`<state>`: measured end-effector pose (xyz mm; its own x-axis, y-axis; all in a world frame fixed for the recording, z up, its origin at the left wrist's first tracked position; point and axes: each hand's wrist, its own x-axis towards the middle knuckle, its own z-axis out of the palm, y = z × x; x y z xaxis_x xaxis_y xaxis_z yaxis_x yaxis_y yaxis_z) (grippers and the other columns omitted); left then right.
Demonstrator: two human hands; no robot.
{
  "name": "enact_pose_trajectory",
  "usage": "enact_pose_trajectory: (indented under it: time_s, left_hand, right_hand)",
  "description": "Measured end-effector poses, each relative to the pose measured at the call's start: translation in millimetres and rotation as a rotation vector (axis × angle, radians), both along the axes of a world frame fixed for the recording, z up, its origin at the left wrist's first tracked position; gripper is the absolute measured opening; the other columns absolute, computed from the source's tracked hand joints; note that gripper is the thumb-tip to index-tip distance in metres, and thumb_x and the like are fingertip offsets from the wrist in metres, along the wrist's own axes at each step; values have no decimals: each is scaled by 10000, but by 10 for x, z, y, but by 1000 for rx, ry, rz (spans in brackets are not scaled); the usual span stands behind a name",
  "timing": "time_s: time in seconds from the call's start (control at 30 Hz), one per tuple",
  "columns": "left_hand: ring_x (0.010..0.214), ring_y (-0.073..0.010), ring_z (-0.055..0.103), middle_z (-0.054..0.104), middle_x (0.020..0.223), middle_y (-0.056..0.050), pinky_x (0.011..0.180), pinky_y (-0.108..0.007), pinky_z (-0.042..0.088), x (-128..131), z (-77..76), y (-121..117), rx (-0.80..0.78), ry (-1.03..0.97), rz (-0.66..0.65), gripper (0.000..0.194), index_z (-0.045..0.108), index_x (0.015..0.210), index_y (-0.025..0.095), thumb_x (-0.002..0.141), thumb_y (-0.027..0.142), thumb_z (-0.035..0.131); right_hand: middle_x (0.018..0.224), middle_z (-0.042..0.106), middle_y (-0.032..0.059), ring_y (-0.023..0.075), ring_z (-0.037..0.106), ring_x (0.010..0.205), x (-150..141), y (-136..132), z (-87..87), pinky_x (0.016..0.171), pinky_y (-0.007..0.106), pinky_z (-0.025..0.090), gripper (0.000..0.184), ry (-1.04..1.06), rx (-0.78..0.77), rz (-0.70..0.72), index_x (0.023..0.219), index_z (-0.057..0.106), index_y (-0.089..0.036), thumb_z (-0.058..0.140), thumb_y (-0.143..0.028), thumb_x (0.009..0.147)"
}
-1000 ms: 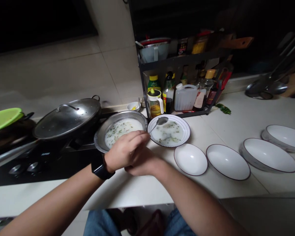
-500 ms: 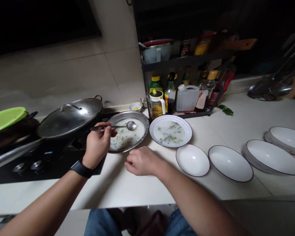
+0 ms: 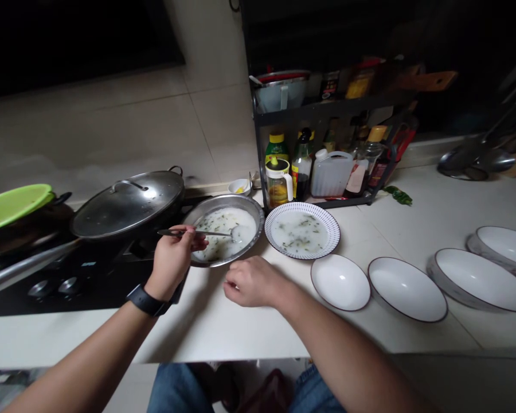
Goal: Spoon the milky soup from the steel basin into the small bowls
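Note:
My left hand (image 3: 172,259) grips the handle of a metal spoon (image 3: 215,233), its bowl dipped into the pale soup with green shreds. That soup sits in a round metal basin (image 3: 260,221) beside the stove. My right hand (image 3: 254,281) is curled into a loose fist just in front of the basin's near rim, with nothing visible in it. A patterned plate (image 3: 332,229) to the basin's right holds more of the same soup. White bowls with dark rims, such as the nearest bowl (image 3: 340,282), stand further right.
On the stove (image 3: 98,287) at the left are a lidded pan (image 3: 131,206) and a pot topped by a green basket (image 3: 17,203). Behind the plate, a black rack (image 3: 309,112) carries bottles and jars. A green leaf (image 3: 399,195) lies on the counter (image 3: 241,338).
The spoon's bowl has gone down from above the basin into the soup, and my left hand has tilted slightly with it. My right fist keeps its place. The view has shifted a little.

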<state>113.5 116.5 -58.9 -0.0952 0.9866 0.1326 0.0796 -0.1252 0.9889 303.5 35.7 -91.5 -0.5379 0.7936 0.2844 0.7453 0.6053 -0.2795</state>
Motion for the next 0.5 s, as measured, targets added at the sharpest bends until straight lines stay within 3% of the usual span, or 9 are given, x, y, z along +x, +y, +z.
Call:
enact_pose_trajectory:
  time_s: [0.2, 0.5]
  left_hand:
    - [606, -198, 741, 732, 682, -39, 642, -321, 635, -13, 139, 50, -96, -145, 55, 236, 594, 890, 178, 735, 250, 757]
    - [639, -205, 746, 718, 673, -44, 646, -324, 640, 77, 490, 71, -11, -153, 22, 167, 611, 850, 170, 742, 219, 728]
  right_hand:
    - [820, 758, 46, 167, 660, 712, 2, 1, 12, 581, 302, 360, 290, -16, -4, 1, 791, 784, -181, 587, -315, 956]
    - [825, 756, 48, 168, 657, 714, -1, 5, 0, 591, 304, 374, 309, -14, -11, 0, 800, 794, -180, 582, -334, 963]
